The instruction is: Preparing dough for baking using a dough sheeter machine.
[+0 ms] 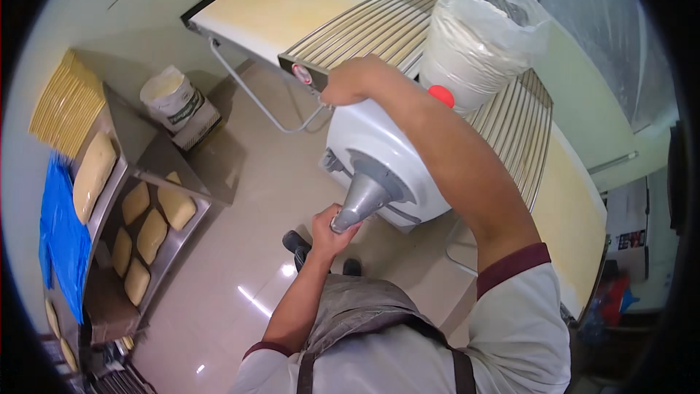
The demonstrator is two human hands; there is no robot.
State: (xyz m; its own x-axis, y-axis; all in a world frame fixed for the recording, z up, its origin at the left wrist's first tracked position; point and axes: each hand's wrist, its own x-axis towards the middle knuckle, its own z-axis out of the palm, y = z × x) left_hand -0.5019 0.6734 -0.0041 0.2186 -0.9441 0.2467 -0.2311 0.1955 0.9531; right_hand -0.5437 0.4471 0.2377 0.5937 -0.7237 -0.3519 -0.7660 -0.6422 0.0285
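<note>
My left hand point(332, 232) is wrapped round the lower end of a grey lever point(368, 193), which juts from the white rounded housing of a dough sheeter point(379, 128). My right arm reaches across the top of the machine. At the housing's far left edge is my right hand point(357, 79), close to the metal guard grid point(357, 29); its fingers are mostly hidden. Behind my forearm stands a large clear plastic bag of white powder point(467, 47). A red knob point(441, 95) shows between the bag and my arm.
Pale conveyor belts point(284, 4) extend to both sides. At left, a steel shelf point(164, 263) holds several dough slabs point(152, 236), with a yellow stack point(69, 106) and blue plastic sheeting point(64, 233) beside it. An opened white sack point(171, 102) stands by the wall.
</note>
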